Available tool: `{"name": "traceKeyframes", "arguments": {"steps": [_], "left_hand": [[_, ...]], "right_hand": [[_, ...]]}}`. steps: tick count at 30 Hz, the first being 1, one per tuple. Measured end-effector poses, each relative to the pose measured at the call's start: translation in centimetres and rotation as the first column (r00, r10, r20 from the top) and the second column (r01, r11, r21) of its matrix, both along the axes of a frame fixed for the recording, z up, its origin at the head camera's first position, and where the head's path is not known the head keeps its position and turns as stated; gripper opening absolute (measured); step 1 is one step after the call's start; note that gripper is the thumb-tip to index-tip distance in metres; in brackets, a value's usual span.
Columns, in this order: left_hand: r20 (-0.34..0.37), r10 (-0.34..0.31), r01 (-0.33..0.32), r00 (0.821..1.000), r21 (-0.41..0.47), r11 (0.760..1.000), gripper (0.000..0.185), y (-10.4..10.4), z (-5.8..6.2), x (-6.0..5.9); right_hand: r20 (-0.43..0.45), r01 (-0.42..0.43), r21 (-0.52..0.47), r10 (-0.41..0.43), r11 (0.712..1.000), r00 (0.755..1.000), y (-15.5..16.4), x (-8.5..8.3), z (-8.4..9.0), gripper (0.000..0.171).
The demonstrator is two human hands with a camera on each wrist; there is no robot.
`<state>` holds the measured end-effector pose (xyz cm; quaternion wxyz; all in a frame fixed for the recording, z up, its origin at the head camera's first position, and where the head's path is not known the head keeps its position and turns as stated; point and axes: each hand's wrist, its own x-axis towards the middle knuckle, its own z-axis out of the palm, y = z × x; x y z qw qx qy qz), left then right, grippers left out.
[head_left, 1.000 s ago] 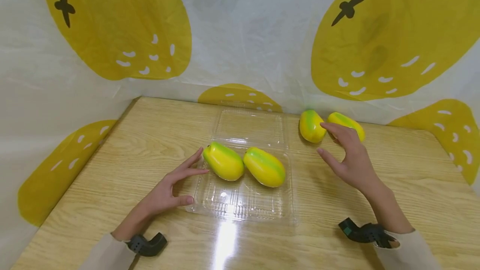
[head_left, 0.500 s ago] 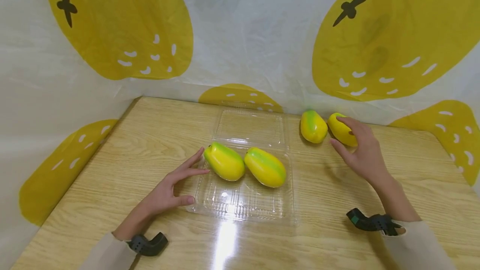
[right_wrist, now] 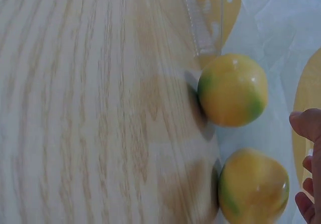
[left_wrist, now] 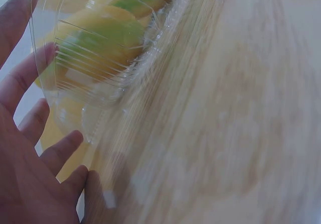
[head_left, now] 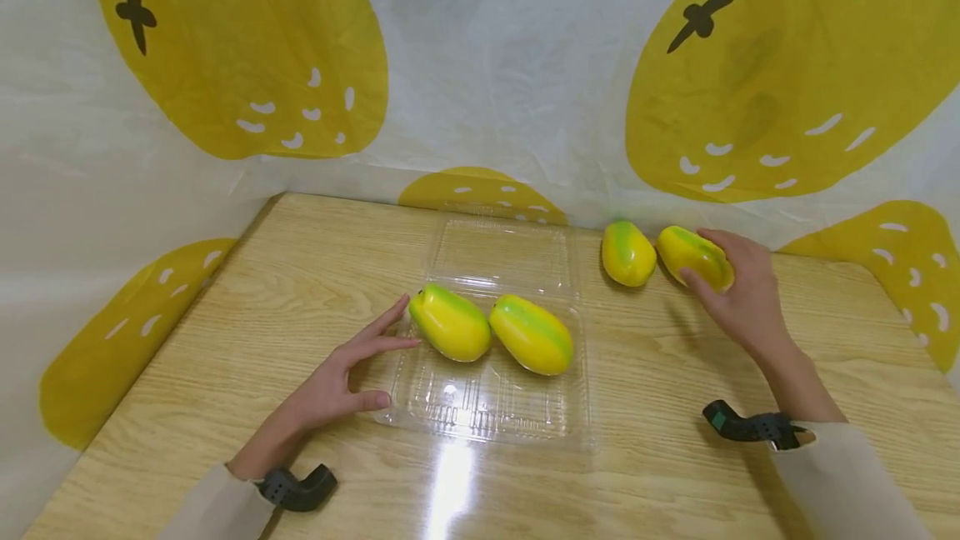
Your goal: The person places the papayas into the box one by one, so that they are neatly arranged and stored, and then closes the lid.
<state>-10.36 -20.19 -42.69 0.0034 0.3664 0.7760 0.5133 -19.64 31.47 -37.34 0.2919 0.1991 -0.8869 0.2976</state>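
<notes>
The head camera looks forward and down over the whole wooden table (head_left: 300, 290). Each wrist camera views it close and low. The left shares the clear tray (left_wrist: 100, 83), the right two loose mangoes (right_wrist: 233, 89).

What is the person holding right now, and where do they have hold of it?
The right hand grips the rightmost mango around its right end, with the thumb below and the fingers over the top. The left hand holds nothing; its straight fingers rest beside the clear tray.

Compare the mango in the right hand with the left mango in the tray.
The held mango lies outside the clear tray, in the right hand grip; the tray's left mango lies inside, ungripped, beside the left hand. Both are yellow-green.
</notes>
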Motion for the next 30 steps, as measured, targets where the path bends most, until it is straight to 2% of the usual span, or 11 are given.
{"name": "traceKeyframes", "arguments": {"steps": [7,12,21,30], "left_hand": [[0.006,-0.001,0.001,1.0,-0.001,1.0,0.064,0.0,0.1,0.0],[0.004,-0.007,0.007,1.0,0.001,1.0,0.063,0.1,0.1,0.0],[0.012,-0.001,0.001,1.0,-0.004,1.0,0.064,0.0,0.0,-0.1],[0.03,0.003,-0.003,1.0,-0.003,1.0,0.064,-0.1,0.1,0.0]], "right_hand": [[0.02,0.03,-0.011,-0.029,0.999,0.999,0.9,-0.8,-0.9,0.057],[0.064,0.053,-0.014,-0.052,0.998,0.997,1.0,-1.0,-1.2,0.058],[0.148,0.087,-0.001,-0.086,0.996,0.985,1.2,-1.4,-1.3,0.062],[0.226,0.082,-0.006,-0.078,0.997,0.971,1.5,-1.6,-1.3,0.063]]}}
